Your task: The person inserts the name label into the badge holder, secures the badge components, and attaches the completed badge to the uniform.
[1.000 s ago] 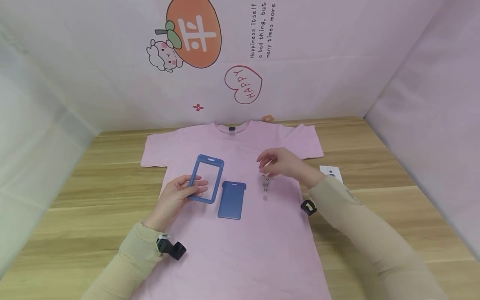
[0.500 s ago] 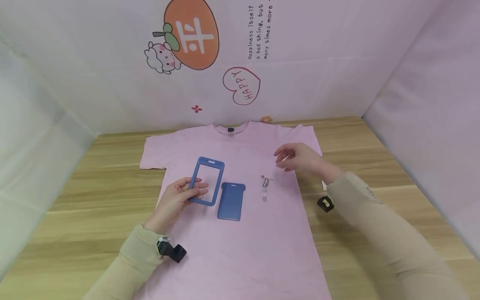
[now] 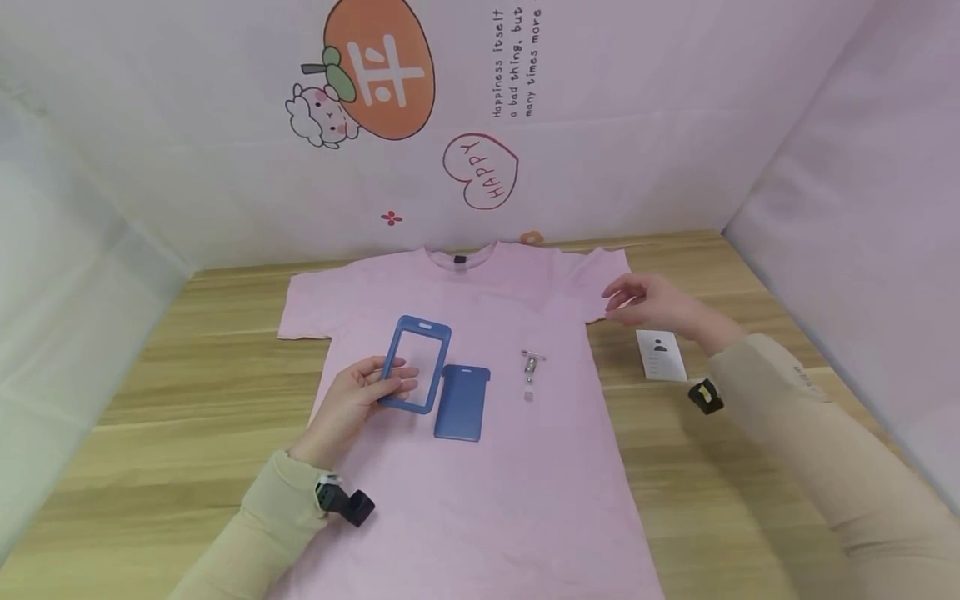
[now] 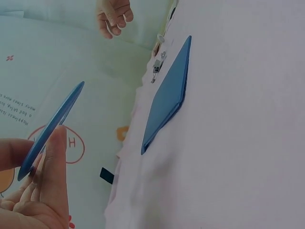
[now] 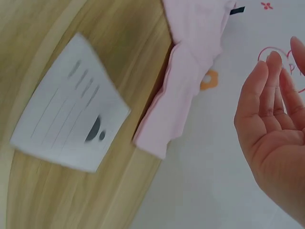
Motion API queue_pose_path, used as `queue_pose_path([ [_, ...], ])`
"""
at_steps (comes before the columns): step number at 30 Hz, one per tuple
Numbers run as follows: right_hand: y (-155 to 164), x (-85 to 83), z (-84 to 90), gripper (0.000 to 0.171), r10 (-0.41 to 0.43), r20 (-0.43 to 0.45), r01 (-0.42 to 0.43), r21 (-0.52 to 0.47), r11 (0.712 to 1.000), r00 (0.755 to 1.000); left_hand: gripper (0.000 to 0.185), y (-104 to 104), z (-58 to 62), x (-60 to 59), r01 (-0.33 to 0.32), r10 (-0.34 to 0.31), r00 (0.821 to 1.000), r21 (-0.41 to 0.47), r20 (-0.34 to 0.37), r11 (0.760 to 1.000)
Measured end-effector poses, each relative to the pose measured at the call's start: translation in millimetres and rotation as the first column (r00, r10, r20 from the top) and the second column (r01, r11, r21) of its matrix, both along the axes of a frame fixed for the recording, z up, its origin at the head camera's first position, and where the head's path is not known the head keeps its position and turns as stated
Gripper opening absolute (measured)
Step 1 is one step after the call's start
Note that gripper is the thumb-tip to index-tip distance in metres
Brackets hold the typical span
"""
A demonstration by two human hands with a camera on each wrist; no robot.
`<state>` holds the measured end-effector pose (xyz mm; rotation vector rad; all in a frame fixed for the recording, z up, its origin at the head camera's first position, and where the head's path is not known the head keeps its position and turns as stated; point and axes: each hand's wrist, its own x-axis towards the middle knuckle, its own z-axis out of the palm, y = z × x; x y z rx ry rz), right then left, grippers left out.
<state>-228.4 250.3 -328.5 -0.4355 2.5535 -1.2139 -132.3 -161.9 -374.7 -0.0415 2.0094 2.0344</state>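
My left hand (image 3: pixel 358 398) pinches the lower left edge of a blue badge holder frame (image 3: pixel 442 354), with fingers behind its open window and the thumb in front. In the left wrist view that frame (image 4: pixel 52 129) appears edge-on. A blue badge holder back panel (image 3: pixel 461 404) lies flat on the pink T-shirt (image 3: pixel 510 500). To its right rests a small badge clip (image 3: pixel 530 367) with a clear strap. My right hand (image 3: pixel 656 304) hovers by the shirt's right sleeve, fingers loosely bent, holding nothing. Just below it, a white ID card (image 3: pixel 661 356) lies on the table.
The T-shirt is spread over a wood-grain table (image 3: pixel 187 400). White printed cloth (image 3: pixel 600 150) hangs behind the table, and plain cloth walls flank it. Black wrist cameras sit on both sleeves.
My right hand has moved right, away from above the badge clip to near the ID card, uncovering the clip. The left hand still holds the frame in nearly the same place.
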Motion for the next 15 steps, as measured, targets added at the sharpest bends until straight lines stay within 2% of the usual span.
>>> queue_pose_path([
  [7, 27, -2.0, -5.5, 0.041, 0.000, -0.043, 0.005, 0.125, 0.992, 0.999, 0.042, 2, 0.9, 0.5, 0.004, -0.004, 1.000, 0.009, 0.007, 1.000],
  [15, 52, -0.1, -12.6, 0.047, 0.001, -0.039, 0.006, 0.166, 0.986, 0.999, 0.042, 3, -0.7, 0.7, 0.012, -0.013, 1.000, 0.022, 0.013, 1.000],
])
